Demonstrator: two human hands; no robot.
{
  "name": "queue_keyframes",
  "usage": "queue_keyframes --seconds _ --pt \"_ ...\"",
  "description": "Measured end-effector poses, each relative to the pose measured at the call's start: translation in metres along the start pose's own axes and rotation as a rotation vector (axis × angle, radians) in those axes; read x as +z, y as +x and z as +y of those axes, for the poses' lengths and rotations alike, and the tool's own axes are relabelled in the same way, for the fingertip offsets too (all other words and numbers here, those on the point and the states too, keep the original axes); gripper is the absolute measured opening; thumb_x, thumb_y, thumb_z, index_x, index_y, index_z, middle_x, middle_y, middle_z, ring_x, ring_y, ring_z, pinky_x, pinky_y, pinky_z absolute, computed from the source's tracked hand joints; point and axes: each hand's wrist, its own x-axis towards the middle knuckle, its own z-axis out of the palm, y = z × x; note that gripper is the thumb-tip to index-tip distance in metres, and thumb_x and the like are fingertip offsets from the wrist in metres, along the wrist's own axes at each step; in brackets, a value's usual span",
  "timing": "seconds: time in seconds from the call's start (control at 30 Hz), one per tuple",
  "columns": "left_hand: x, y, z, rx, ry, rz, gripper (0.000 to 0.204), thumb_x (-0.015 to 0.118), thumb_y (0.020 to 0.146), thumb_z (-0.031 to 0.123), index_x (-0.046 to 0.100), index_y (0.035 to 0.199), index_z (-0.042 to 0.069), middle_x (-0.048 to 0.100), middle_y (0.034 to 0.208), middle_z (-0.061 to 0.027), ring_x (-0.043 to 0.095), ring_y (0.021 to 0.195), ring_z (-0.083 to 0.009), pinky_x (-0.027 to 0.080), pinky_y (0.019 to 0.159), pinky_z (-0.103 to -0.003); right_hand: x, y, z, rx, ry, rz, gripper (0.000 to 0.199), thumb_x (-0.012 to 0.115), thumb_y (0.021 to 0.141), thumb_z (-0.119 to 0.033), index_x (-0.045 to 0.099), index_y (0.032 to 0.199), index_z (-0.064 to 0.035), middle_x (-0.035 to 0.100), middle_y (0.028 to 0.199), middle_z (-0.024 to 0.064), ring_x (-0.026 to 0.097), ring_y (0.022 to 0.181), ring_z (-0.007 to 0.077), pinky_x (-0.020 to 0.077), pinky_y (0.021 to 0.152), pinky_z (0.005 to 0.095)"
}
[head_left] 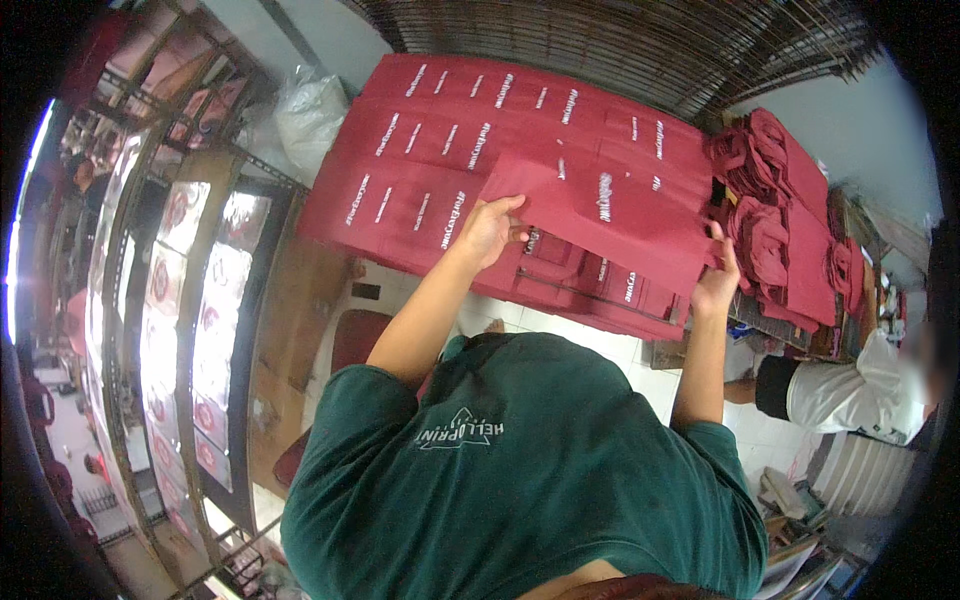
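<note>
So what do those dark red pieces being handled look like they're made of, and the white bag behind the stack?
The red sheet held between the left hand and right hand looks like thin matte fabric, possibly non-woven: it stays flat, shows no sheen and carries white print. The stacked red pieces look the same. The white bag seems to be thin, glossy, crinkled plastic film.

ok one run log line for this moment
left hand grips left edge of dark red fabric piece | right hand grips its right edge | piece held over stacked red pieces
</note>
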Motion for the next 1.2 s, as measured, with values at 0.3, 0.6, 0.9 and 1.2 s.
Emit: queue_keyframes --seconds 0.3,0.6,0.9,1.2 --pt "-0.108 -0.025 -0.074 -0.066 0.149 0.358 0.023 0.062 0.080 0.011 0.057 0.101 0.003 0.061 0.091 -0.0062 0.059 0.072 -0.0134 0.048 0.055 -0.025 -0.109 0.013 0.062 0.275 -0.156 0.270 0.018 0.060 0.081 -0.023 0.059 0.098 -0.0159 0.059 0.102 0.0011 0.054 0.093 0.0202 0.0414 0.079 0.0398" --pt "-0.177 -0.010 -0.125 -0.166 0.328 0.486 0.034 0.066 0.078 0.007 0.053 0.109 0.000 0.060 0.092 -0.0073 0.060 0.070 -0.0160 0.051 0.056 -0.027 -0.123 0.047 0.131 0.340 -0.541 0.555 0.016 0.057 0.080 -0.016 0.053 0.096 -0.0141 0.057 0.086 0.0047 0.055 0.073 0.0208 0.0432 0.055 0.0348" --pt "-0.194 0.003 -0.119 -0.046 0.453 0.514 0.036 0.063 0.078 0.002 0.048 0.109 -0.008 0.058 0.090 -0.0120 0.061 0.071 -0.0193 0.054 0.057 -0.028 -0.110 0.036 0.132 0.106 -0.558 0.583 0.030 0.058 0.078 -0.012 0.048 0.106 -0.0134 0.057 0.084 0.0025 0.056 0.070 0.0180 0.0384 0.053 0.0353" --pt "-0.218 0.014 -0.134 0.110 0.719 0.544 0.035 0.065 0.075 0.001 0.049 0.106 -0.006 0.059 0.076 -0.0123 0.062 0.060 -0.0168 0.050 0.050 -0.028 -0.144 0.043 0.135 0.035 -0.880 0.744 0.046 0.059 0.076 -0.009 0.046 0.120 -0.0104 0.055 0.073 0.0009 0.050 0.057 0.0123 0.0337 0.040 0.0311"
